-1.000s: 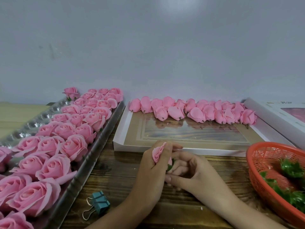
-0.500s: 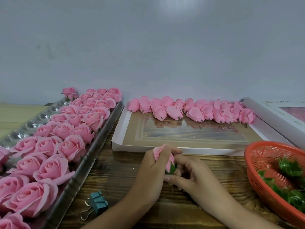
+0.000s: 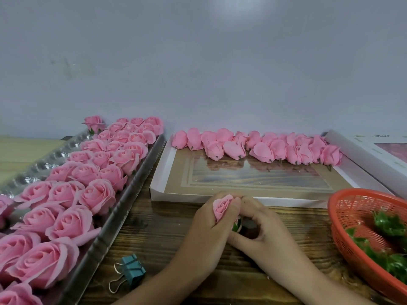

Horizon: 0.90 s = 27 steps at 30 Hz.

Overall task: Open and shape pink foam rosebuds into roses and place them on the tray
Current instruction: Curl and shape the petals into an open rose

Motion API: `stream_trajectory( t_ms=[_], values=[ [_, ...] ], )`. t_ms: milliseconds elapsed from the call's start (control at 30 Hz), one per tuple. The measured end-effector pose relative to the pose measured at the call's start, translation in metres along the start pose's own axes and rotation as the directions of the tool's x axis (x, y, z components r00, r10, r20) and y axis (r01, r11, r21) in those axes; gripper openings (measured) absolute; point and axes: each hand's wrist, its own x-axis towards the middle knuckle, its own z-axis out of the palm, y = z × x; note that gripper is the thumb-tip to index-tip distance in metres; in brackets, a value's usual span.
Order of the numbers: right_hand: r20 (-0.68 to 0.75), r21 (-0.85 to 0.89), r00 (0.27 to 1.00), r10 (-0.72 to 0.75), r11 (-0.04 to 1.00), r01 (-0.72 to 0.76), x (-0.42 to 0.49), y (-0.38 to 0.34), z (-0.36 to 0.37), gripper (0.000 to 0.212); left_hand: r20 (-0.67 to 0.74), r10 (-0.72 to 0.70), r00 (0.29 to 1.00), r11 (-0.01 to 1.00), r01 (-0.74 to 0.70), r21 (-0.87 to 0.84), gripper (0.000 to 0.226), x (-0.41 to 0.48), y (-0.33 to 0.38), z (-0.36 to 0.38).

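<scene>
Pink foam rosebud (image 3: 222,209) | gripped: left hand (image 3: 204,227), right hand (image 3: 262,227) | petals layered

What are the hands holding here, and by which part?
One pink rosebud: the left hand grips its petals, the right hand pinches its green base.
</scene>
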Motion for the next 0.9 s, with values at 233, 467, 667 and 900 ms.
stream_trajectory(
  t_ms=[233,467,667,900],
  values=[
    [-0.027,0.028,0.999,-0.025,0.999,0.026,0.0003,-0.0020,-0.0018,0.039,-0.042,-0.011,0.999,1.000,0.010,-0.025,0.038,-0.0005,-0.0018,-0.0018],
    [-0.058,0.020,0.998,-0.025,0.999,0.026,0.0013,-0.0016,-0.0040,0.042,-0.089,0.027,0.996,0.996,-0.019,0.088,0.055,0.0014,-0.0045,-0.0013],
    [-0.059,0.086,0.998,-0.027,0.996,0.032,0.0003,-0.0019,-0.0038,0.039,-0.099,0.034,0.995,0.991,-0.020,0.133,0.034,0.0035,-0.0049,-0.0019],
    [0.017,0.101,0.997,-0.076,0.992,0.074,0.0002,-0.0044,-0.0037,0.036,-0.149,-0.021,0.989,0.992,0.038,0.117,0.031,0.0044,-0.0052,-0.0060]
  ],
)
